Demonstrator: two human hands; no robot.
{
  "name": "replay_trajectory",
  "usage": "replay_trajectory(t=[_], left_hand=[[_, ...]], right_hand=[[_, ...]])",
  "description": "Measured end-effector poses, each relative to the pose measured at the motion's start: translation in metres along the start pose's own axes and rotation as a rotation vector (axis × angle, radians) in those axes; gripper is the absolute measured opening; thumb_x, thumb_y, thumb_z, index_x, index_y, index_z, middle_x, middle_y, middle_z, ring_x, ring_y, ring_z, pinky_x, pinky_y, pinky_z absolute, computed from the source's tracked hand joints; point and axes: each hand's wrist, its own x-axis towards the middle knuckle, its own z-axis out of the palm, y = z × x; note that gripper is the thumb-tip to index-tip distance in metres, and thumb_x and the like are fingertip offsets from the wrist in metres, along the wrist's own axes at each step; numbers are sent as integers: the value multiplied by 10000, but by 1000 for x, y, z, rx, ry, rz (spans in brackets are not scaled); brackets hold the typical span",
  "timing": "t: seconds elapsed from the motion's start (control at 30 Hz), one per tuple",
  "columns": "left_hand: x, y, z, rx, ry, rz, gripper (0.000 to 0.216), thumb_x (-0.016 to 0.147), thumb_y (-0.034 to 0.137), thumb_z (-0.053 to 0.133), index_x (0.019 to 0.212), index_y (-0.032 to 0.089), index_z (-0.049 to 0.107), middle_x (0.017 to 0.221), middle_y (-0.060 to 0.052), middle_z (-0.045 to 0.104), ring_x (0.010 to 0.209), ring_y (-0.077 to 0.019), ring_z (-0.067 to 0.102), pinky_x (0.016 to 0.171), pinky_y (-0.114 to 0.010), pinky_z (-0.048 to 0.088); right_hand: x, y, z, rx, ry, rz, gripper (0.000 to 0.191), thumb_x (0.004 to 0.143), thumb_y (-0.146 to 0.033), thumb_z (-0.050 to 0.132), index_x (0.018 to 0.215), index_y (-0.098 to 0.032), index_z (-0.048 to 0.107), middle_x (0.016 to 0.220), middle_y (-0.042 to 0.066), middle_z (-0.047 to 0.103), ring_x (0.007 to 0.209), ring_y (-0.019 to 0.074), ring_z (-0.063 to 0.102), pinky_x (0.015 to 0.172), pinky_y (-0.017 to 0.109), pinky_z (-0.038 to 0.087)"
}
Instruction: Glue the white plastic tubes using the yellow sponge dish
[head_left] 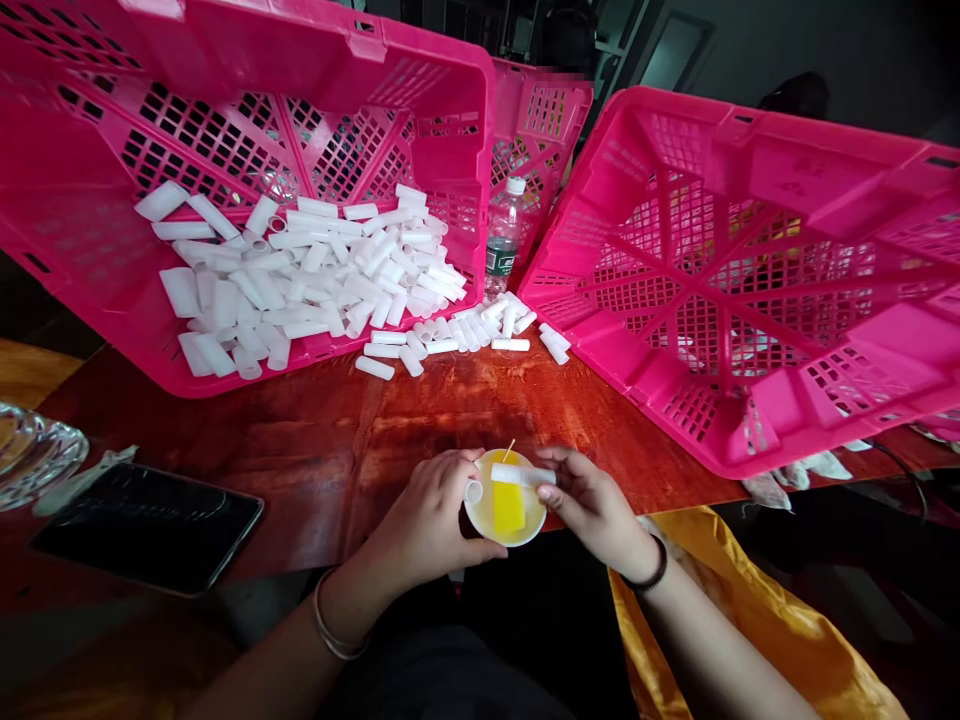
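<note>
My left hand [435, 515] is closed around the rim of a small white bowl [480, 520] of yellow liquid at the table's near edge, and a short white tube [473, 491] sits against its fingers. My right hand [589, 500] pinches another white tube [514, 475] and holds it crosswise over the bowl. A yellow block [508, 507] lies in the bowl and a thin stick [508, 450] leans at its far rim.
A tipped pink crate [247, 60] at the back left spills several white tubes [315, 275] onto the red-brown table [315, 430]. A second pink crate [750, 270] leans at right. A water bottle [503, 240] stands between them. A dark phone [150, 525] and a glass dish [34, 450] lie at left.
</note>
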Motion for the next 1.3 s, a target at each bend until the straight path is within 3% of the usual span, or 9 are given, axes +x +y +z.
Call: replay_trajectory(t=[0.2, 0.37, 0.57, 0.73, 0.87, 1.0, 1.07, 1.2, 1.3], left_hand=[[0, -2, 1, 22, 7, 36, 739, 467, 405, 898, 1024, 208, 454, 1248, -167, 590, 1150, -349, 560, 963, -520, 449], [-1, -2, 1, 31, -4, 30, 746, 477, 414, 894, 1039, 205, 450, 1258, -175, 582, 1156, -358, 555, 950, -528, 452], [-1, -3, 1, 36, -3, 28, 732, 489, 436, 886, 1029, 203, 449, 1252, -181, 583, 1142, -361, 561, 935, -531, 455], [-1, -3, 1, 56, 1, 36, 730, 490, 426, 887, 1027, 204, 446, 1252, -177, 583, 1136, -355, 565, 933, -522, 461], [-1, -3, 2, 64, 21, 49, 721, 510, 447, 872, 1040, 206, 445, 1249, -167, 587, 1135, -349, 569, 934, -510, 465], [-2, -4, 2, 77, 26, 52, 707, 517, 436, 870, 1030, 215, 437, 1239, -162, 592, 1128, -350, 574, 924, -509, 469], [-2, -4, 2, 81, 25, 54, 713, 524, 439, 870, 1033, 219, 422, 1241, -166, 587, 1130, -352, 571, 923, -513, 467], [-2, -3, 2, 84, 18, 62, 724, 546, 461, 863, 1044, 227, 394, 1244, -172, 575, 1136, -353, 563, 927, -514, 459], [-2, -2, 2, 87, 12, 63, 720, 546, 439, 869, 1038, 231, 387, 1242, -168, 571, 1137, -351, 560, 926, -509, 460]], right_hand=[[2, -3, -1, -209, 56, -256, 162, 901, -143, 522, 994, -223, 628, 1026, 108, 639, 977, 217, 636, 809, 359, 559], [2, -4, -1, -13, 4, 22, 176, 923, -262, 539, 1089, -214, 573, 992, 88, 670, 882, 200, 667, 774, 338, 568], [1, -9, -4, -76, 27, -118, 115, 902, -198, 540, 986, -218, 616, 1013, 93, 606, 949, 205, 614, 809, 354, 536], [0, -11, -5, 118, -38, 151, 198, 946, -292, 485, 1101, -201, 569, 966, 81, 662, 850, 186, 656, 746, 316, 553], [-2, -11, -5, 42, 52, 33, 101, 907, -283, 555, 914, -203, 615, 966, 84, 623, 934, 200, 621, 840, 353, 520], [-4, -8, -3, 335, -42, 234, 307, 920, -394, 535, 1169, -214, 535, 916, 61, 638, 739, 157, 641, 619, 289, 558], [-5, -8, -2, 358, -62, 328, 324, 935, -412, 503, 1173, -198, 550, 841, 47, 655, 649, 144, 632, 566, 275, 551], [-5, -10, -4, 63, 85, 60, 114, 897, -269, 575, 959, -208, 648, 963, 81, 647, 923, 201, 636, 826, 361, 540], [-3, -11, -6, -26, 102, -25, 138, 887, -210, 575, 1014, -219, 630, 1008, 86, 635, 978, 208, 624, 865, 371, 529]])
